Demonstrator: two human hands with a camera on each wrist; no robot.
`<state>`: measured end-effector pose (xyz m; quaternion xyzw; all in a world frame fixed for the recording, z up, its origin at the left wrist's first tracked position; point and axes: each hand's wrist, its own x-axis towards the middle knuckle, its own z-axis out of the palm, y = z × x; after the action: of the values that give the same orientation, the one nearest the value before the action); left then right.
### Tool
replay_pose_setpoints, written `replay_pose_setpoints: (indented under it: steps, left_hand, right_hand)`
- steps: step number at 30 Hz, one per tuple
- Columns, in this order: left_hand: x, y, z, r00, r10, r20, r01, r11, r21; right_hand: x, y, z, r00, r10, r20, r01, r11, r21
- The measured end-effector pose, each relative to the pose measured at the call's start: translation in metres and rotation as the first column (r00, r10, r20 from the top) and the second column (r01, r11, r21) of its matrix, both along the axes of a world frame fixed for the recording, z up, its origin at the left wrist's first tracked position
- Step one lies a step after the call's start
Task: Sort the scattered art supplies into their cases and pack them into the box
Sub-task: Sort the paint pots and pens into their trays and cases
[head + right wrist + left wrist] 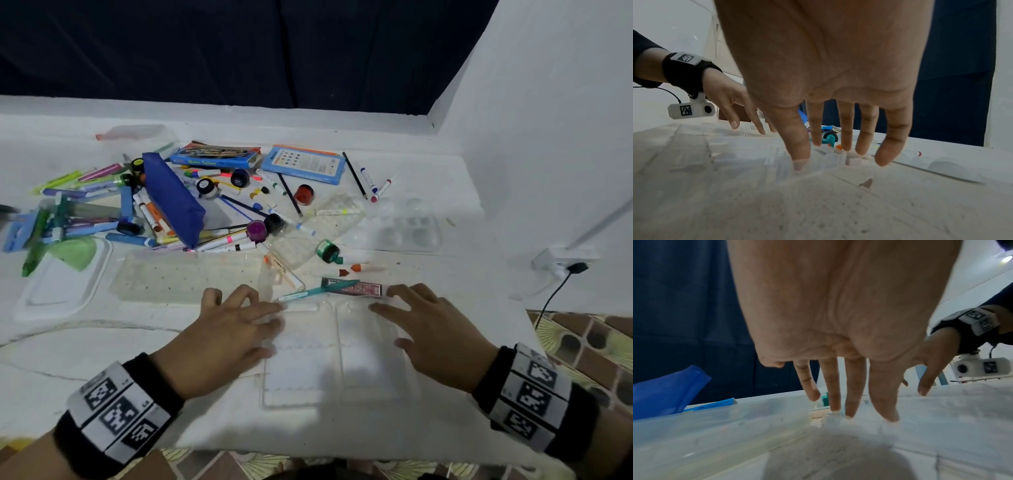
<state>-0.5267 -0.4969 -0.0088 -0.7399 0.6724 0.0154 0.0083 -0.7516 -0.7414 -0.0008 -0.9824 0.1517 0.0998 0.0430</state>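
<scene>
A clear plastic case (337,356) lies opened flat on the white table near the front edge. My left hand (233,329) hovers at its left side with fingers spread and straight (851,395). My right hand (428,325) is over its right side, fingers spread too (846,138). Neither hand holds anything. Just beyond the case lie a teal pen (317,290) and a dark red-patterned tube (356,287). Farther back, markers, paint jars and a blue pencil pouch (173,198) lie in a scattered heap.
A long clear tray (185,275) and a white lid (61,284) lie to the left. Two blue boxes (303,164) sit at the back, a clear paint palette (407,226) to the right. A green paint jar (327,251) lies tipped. A socket with black cable (561,270) is on the right wall.
</scene>
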Motion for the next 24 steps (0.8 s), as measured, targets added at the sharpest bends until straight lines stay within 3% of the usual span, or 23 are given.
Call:
replay_pose_setpoints:
  steps: [8, 14, 24]
  left_hand:
    - [0.009, -0.038, 0.002, 0.990, 0.052, 0.131, -0.049, 0.998, -0.026]
    - [0.016, -0.061, 0.003, 0.982, 0.147, 0.115, -0.132, 0.983, -0.129]
    - [0.024, -0.063, -0.008, 0.978, 0.208, 0.034, -0.205, 0.977, -0.064]
  right_hand:
    - [0.016, -0.022, -0.008, 0.999, -0.042, 0.031, 0.047, 0.986, -0.157]
    - [0.033, -0.041, 0.000, 0.997, -0.079, 0.025, 0.080, 0.995, -0.055]
    - [0.045, -0.052, 0.014, 0.996, -0.058, -0.061, 0.059, 0.998, 0.020]
